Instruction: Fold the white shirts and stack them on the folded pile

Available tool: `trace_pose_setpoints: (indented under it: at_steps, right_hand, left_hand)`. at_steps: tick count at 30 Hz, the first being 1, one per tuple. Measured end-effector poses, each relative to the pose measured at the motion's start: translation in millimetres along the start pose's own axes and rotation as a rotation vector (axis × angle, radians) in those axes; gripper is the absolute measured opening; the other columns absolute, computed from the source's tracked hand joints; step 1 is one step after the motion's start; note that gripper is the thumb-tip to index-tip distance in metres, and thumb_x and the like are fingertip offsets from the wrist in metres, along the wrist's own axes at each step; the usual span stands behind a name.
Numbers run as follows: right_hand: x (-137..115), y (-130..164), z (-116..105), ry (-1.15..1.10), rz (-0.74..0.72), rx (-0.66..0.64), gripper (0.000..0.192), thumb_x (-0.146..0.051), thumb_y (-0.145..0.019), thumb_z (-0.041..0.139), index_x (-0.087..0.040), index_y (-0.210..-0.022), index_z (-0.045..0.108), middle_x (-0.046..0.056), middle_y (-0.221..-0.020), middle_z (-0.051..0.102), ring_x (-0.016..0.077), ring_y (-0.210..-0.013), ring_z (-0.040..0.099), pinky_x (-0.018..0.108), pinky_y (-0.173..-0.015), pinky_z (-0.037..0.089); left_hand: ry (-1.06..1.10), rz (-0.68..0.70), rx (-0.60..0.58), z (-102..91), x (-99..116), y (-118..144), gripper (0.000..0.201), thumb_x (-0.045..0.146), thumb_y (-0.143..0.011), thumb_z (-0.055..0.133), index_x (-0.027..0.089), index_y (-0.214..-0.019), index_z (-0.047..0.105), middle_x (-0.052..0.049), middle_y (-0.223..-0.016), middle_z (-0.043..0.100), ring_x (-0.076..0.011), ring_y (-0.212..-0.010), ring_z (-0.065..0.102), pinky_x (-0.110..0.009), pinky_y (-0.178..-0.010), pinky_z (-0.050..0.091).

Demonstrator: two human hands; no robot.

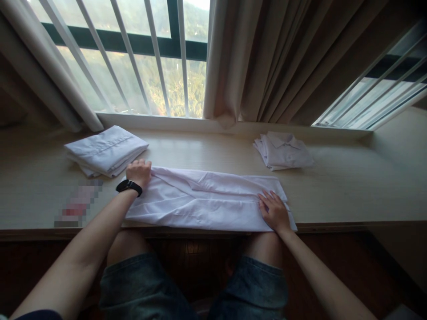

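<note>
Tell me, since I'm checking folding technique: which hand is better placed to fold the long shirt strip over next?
Probably the left hand: its grip looks closed on the shirt at its left end, so it could lift and carry it over. The right hand lies flat, pinning the other end.

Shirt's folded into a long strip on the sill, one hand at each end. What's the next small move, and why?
Probably lift the end under the left hand and fold it across toward the right hand: the white shirt lies as a long narrow strip, while the folded shirts behind are compact.
</note>
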State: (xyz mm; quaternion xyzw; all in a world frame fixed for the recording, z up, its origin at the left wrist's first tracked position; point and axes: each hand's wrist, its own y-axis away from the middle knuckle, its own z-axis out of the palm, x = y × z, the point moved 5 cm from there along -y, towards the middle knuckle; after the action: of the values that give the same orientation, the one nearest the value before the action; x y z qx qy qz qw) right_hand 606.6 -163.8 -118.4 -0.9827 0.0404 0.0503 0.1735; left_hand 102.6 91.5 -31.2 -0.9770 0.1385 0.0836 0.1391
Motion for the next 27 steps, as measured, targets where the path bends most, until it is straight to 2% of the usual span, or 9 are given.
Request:
trace_pose_setpoints:
  at_steps: [2, 5, 8, 11, 15, 20, 22, 24, 27]
  right_hand:
    - [-1.9, 1.4, -2.4, 0.008, 0.007, 0.010, 0.043, -0.033, -0.099, 0.043, -0.022, -0.133, 0.066, 0.006, -0.147, 0.056, 0.0280, -0.146, 0.037, 0.049, -0.121, 0.031]
    - [-3.7, 2.0, -4.2, 0.024, 0.012, 0.005, 0.043, -0.033, -0.098, 0.043, -0.023, -0.132, 0.066, 0.005, -0.146, 0.057, 0.0287, -0.145, 0.037, 0.050, -0.121, 0.030]
    - [-4.0, 1.0, -5.1, 0.044, 0.024, -0.004, 0.043, -0.034, -0.099, 0.041, -0.024, -0.132, 0.067, 0.005, -0.145, 0.058, 0.0289, -0.143, 0.040, 0.050, -0.120, 0.030]
    - [-4.7, -0.1, -4.9, 0.029, 0.026, -0.016, 0.043, -0.033, -0.099, 0.042, -0.024, -0.133, 0.066, 0.005, -0.145, 0.058, 0.0276, -0.141, 0.042, 0.048, -0.120, 0.032]
    - [-6.2, 1.2, -3.0, -0.017, 0.027, -0.010, 0.044, -0.031, -0.099, 0.042, -0.022, -0.136, 0.064, 0.005, -0.147, 0.056, 0.0252, -0.141, 0.044, 0.044, -0.120, 0.033]
    - [12.4, -9.2, -8.0, -0.105, 0.092, 0.055, 0.046, -0.035, -0.098, 0.042, -0.019, -0.136, 0.062, 0.006, -0.143, 0.059, 0.0254, -0.140, 0.045, 0.042, -0.119, 0.033]
    - [38.2, -24.2, -14.5, -0.116, 0.256, 0.125, 0.047, -0.036, -0.098, 0.041, -0.016, -0.135, 0.062, 0.011, -0.140, 0.061, 0.0274, -0.135, 0.050, 0.044, -0.116, 0.036]
    - [71.9, -42.1, -17.6, -0.104, 0.507, 0.147, 0.050, -0.038, -0.095, 0.045, -0.012, -0.136, 0.060, 0.018, -0.133, 0.064, 0.0307, -0.123, 0.059, 0.045, -0.107, 0.043]
    - [115.6, -70.0, -8.8, -0.114, 0.777, 0.008, 0.060, -0.038, -0.082, 0.064, -0.009, -0.134, 0.060, 0.022, -0.119, 0.069, 0.0327, -0.105, 0.066, 0.041, -0.091, 0.051]
  left_hand:
    - [0.060, 0.110, 0.059, -12.0, 31.9, 4.0, 0.031, 0.017, -0.089, 0.047, 0.011, -0.113, 0.065, -0.022, -0.117, 0.063, -0.0363, -0.113, 0.055, -0.050, -0.093, 0.039]
    - [0.216, 0.457, 0.073, -25.0, 93.2, 16.1, 0.045, 0.018, -0.083, 0.056, 0.023, -0.128, 0.062, -0.014, -0.135, 0.059, -0.0327, -0.124, 0.051, -0.048, -0.102, 0.037]
    - [0.248, 0.577, 0.019, -23.4, 129.0, 23.8, 0.043, 0.019, -0.091, 0.051, 0.028, -0.131, 0.063, -0.011, -0.128, 0.065, -0.0287, -0.116, 0.058, -0.045, -0.097, 0.041]
    - [0.269, 0.516, 0.020, -15.6, 131.7, 25.1, 0.036, 0.016, -0.097, 0.043, 0.023, -0.121, 0.070, -0.012, -0.114, 0.073, -0.0271, -0.104, 0.065, -0.043, -0.089, 0.046]
    - [0.314, 0.452, 0.157, -10.7, 116.7, 33.6, 0.039, 0.019, -0.100, 0.041, 0.025, -0.126, 0.069, -0.010, -0.133, 0.067, -0.0283, -0.118, 0.062, -0.046, -0.095, 0.047]
    - [0.358, 0.418, 0.156, 7.8, 113.2, 49.5, 0.037, 0.027, -0.101, 0.043, 0.027, -0.129, 0.067, -0.009, -0.141, 0.061, -0.0293, -0.132, 0.053, -0.052, -0.110, 0.040]
    - [0.410, 0.362, 0.164, 15.7, 112.0, 51.9, 0.038, 0.028, -0.102, 0.041, 0.026, -0.130, 0.067, -0.009, -0.140, 0.062, -0.0272, -0.133, 0.053, -0.049, -0.110, 0.043]
    - [0.441, 0.324, 0.183, 20.7, 110.7, 52.4, 0.038, 0.030, -0.102, 0.041, 0.026, -0.128, 0.068, -0.010, -0.138, 0.063, -0.0261, -0.132, 0.054, -0.046, -0.110, 0.045]
    - [0.477, 0.320, 0.201, 23.3, 109.1, 51.6, 0.038, 0.031, -0.102, 0.041, 0.023, -0.126, 0.069, -0.011, -0.137, 0.064, -0.0259, -0.132, 0.054, -0.045, -0.112, 0.045]
